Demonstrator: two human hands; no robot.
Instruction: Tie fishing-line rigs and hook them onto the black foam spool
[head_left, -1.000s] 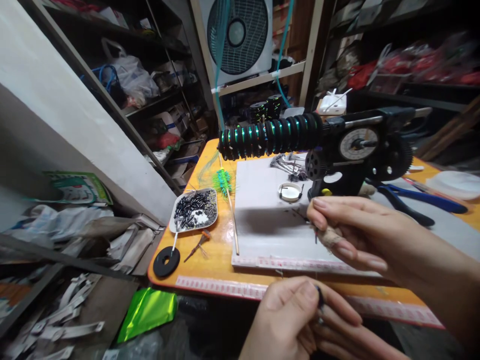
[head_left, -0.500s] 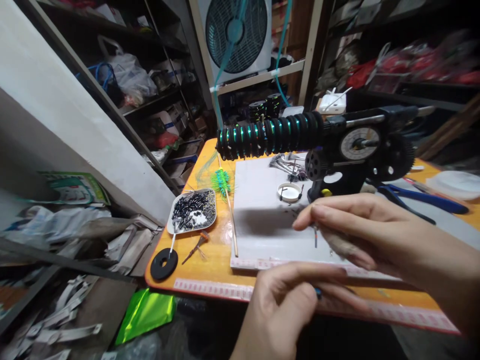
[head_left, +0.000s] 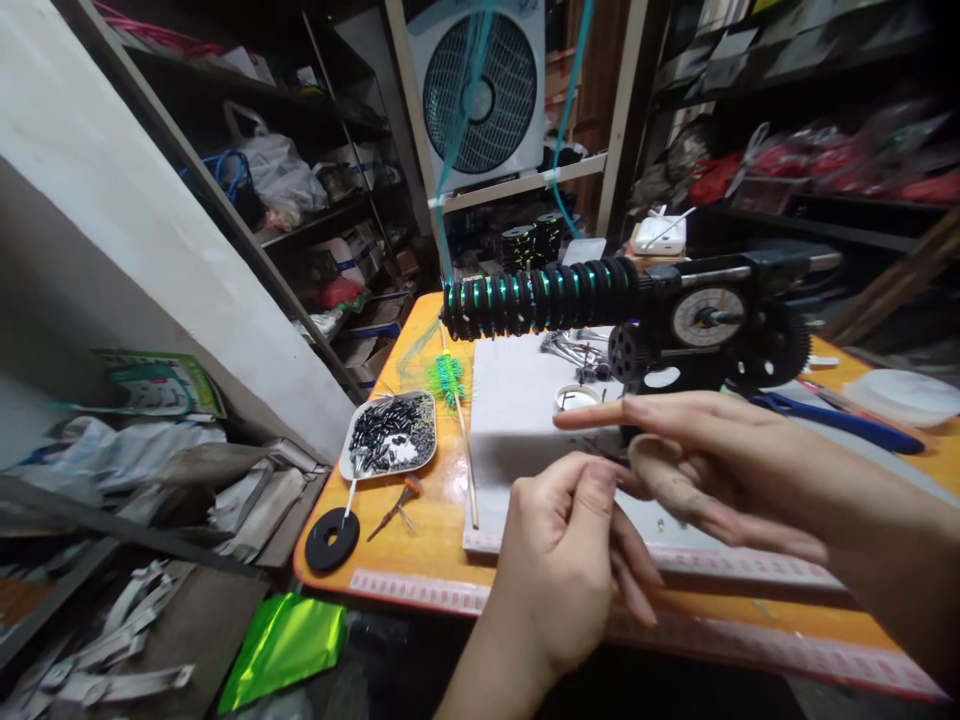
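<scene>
The left hand (head_left: 566, 560) is nearest, its thumb pressed to the curled index finger; whether anything is pinched there I cannot tell. The right hand (head_left: 712, 465) meets it at the fingertips, index finger stretched out straight — its lower fingers are loosely bent, and their grip, if any, is hidden. Both are above the near edge of the orange surface (head_left: 439, 520). To the left lie a black ring (head_left: 316, 548) and a tray (head_left: 396, 456) of small dark pieces. Just beyond the right index finger, a white dish (head_left: 577, 400) sits on a pale board (head_left: 510, 385). Behind stands a black machine (head_left: 667, 350) with a ridged roller (head_left: 555, 300); farthest back, a fan (head_left: 480, 95).
</scene>
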